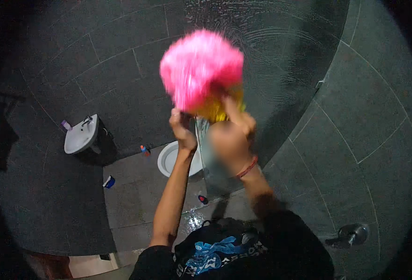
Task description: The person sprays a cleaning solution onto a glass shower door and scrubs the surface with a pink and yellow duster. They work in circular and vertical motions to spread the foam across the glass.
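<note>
Both of my hands are raised in front of me at a bundle of soft material, pink above and yellow beneath, which looks like cloths and is blurred. My left hand (pixel 183 129) grips the lower left edge of the pink cloth (pixel 202 66). Around the yellow cloth (pixel 218 106), on the lower right, are the fingers of my right hand (pixel 234 136); a red band circles that wrist. Behind the bundle, a glass panel (pixel 279 63) carries wet, soapy streaks.
A white washbasin (pixel 81 136) hangs on the left wall, a purple container (pixel 66 125) on its rim. Below my hands stands a white toilet (pixel 169 159). Bottles (pixel 145 150) and a blue-and-white object (pixel 109 182) are on the tiled floor. A metal shower control (pixel 353 235) is lower right.
</note>
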Tool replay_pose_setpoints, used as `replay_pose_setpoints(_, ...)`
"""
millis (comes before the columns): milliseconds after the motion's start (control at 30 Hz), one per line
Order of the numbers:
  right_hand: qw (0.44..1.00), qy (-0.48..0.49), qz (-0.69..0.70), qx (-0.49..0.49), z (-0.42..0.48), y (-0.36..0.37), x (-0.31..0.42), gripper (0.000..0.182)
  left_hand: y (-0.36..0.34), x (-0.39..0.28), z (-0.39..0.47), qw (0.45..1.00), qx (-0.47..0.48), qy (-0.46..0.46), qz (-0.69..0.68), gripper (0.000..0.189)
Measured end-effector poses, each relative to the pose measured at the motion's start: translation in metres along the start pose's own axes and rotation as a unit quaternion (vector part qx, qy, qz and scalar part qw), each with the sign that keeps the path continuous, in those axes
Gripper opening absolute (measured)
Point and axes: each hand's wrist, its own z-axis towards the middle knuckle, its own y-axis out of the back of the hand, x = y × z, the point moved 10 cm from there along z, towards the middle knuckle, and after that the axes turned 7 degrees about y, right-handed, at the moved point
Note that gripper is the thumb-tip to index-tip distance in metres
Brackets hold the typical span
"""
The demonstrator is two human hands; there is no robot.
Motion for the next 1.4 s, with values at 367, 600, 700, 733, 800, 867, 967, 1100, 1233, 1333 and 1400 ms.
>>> replay_pose_setpoints(367, 0.99, -0.054, -0.099, 0.087, -0.134, 0.005, -0.068, 0.031, -0.009, -0.003, -0.014, 0.995, 0.05, 0.079, 0.03, 0.054)
replay_pose_setpoints(600, 0.942, -0.307, -0.02, -0.137, -0.139, 0.103, -0.212, 0.034, -0.044, -0.011, -0.023, 0.987, 0.067, -0.011, 0.145, 0.071)
replay_pose_setpoints(700, 0.915, -0.378, 0.024, -0.137, -0.166, 0.11, -0.234, 0.033, -0.043, -0.008, -0.021, 0.979, 0.075, -0.037, 0.186, 0.076)
replay_pose_setpoints(733, 0.913, -0.385, 0.021, -0.131, -0.174, 0.106, -0.23, 0.033, -0.041, -0.005, -0.019, 0.979, 0.071, -0.036, 0.19, 0.076)
replay_pose_setpoints(800, 0.933, -0.335, -0.035, -0.125, -0.176, 0.093, -0.204, 0.035, -0.037, 0.002, -0.018, 0.977, 0.063, -0.029, 0.201, 0.078)
replay_pose_setpoints(867, 0.944, -0.311, 0.062, -0.09, -0.188, 0.059, -0.163, 0.035, -0.035, 0.005, -0.019, 0.978, 0.058, -0.031, 0.197, 0.078)
replay_pose_setpoints(967, 0.959, -0.279, -0.034, 0.024, -0.207, 0.017, -0.102, 0.038, -0.034, 0.005, -0.022, 0.971, 0.079, -0.047, 0.222, 0.076)
replay_pose_setpoints(1100, 0.968, -0.234, 0.002, 0.095, -0.221, -0.002, -0.079, 0.04, -0.032, 0.004, -0.026, 0.966, 0.086, -0.047, 0.238, 0.07)
replay_pose_setpoints(1233, 0.968, -0.23, -0.077, 0.068, -0.192, 0.033, -0.126, 0.037, -0.033, -0.001, -0.027, 0.963, 0.078, -0.057, 0.252, 0.069)
replay_pose_setpoints(1333, 0.961, -0.262, -0.074, -0.046, -0.161, 0.075, -0.178, 0.034, -0.038, -0.004, -0.028, 0.971, 0.078, -0.052, 0.218, 0.071)
replay_pose_setpoints(1400, 0.955, -0.278, 0.02, -0.105, -0.158, 0.095, -0.208, 0.038, -0.039, -0.003, -0.03, 0.976, 0.074, -0.029, 0.204, 0.072)
